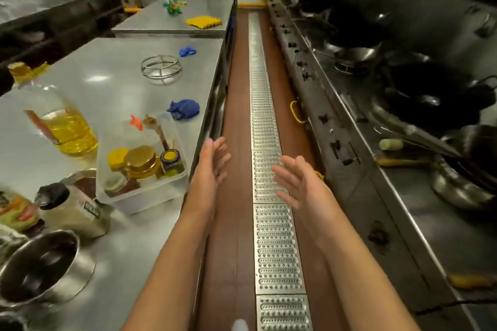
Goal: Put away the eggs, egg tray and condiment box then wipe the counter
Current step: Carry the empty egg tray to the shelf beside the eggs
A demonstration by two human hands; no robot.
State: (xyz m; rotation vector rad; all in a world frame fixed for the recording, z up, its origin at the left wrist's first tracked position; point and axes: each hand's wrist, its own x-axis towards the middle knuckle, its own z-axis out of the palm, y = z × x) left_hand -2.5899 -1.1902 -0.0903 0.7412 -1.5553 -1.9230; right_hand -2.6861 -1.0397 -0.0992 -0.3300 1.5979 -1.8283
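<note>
Both hands are held out over the aisle, palms facing each other, fingers straight and holding nothing — the left hand [213, 162] just beside the counter [113, 83] edge, the right hand [294, 181] above the floor grate [265, 126]. The box [142, 161] sits on the counter near the left hand: clear plastic, rectangular, packed with jars (yellow and gold lids). Beyond it lie a blue cloth [185, 109] and an oil bottle [57, 118].

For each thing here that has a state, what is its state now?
Left hand: open, holding nothing.
Right hand: open, holding nothing.
Condiment box: on the counter, uncovered, jars inside.
Oil bottle: upright, capped, partly full.
Steel bowl: upright.
</note>
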